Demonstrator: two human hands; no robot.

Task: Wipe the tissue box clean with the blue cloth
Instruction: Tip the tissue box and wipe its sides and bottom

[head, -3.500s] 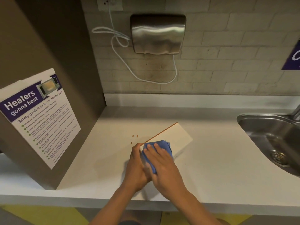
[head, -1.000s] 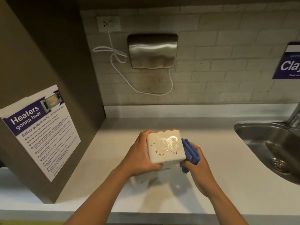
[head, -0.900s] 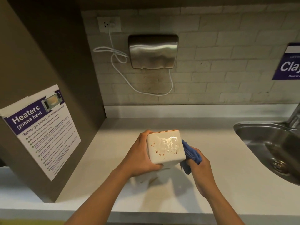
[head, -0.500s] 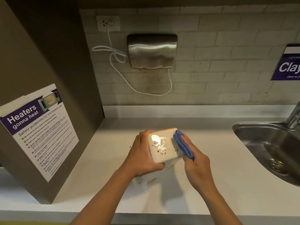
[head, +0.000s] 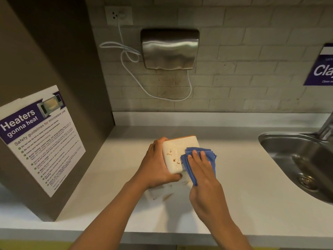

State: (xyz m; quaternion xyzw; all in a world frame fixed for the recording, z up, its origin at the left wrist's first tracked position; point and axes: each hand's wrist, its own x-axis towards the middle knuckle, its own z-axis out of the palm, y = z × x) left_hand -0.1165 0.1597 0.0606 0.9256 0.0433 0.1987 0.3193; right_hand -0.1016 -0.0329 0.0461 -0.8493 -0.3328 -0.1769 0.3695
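Note:
The white tissue box (head: 173, 156) is held up above the counter, its end face turned toward me and smeared with brown stains. My left hand (head: 155, 166) grips its left side, thumb under the bottom edge. My right hand (head: 201, 165) presses the folded blue cloth (head: 189, 165) flat against the right half of that face with straight fingers. The cloth hides the box's right part.
The white counter (head: 234, 186) shows brown smears (head: 162, 195) under the box. A steel sink (head: 302, 159) lies at the right. A brown cabinet side with a poster (head: 39, 134) stands on the left. A hand dryer (head: 169, 49) hangs on the tiled wall.
My right hand has brought the cloth from the box's right side onto its stained face. Earlier the box lay flat on the counter; my left hand has since lifted it.

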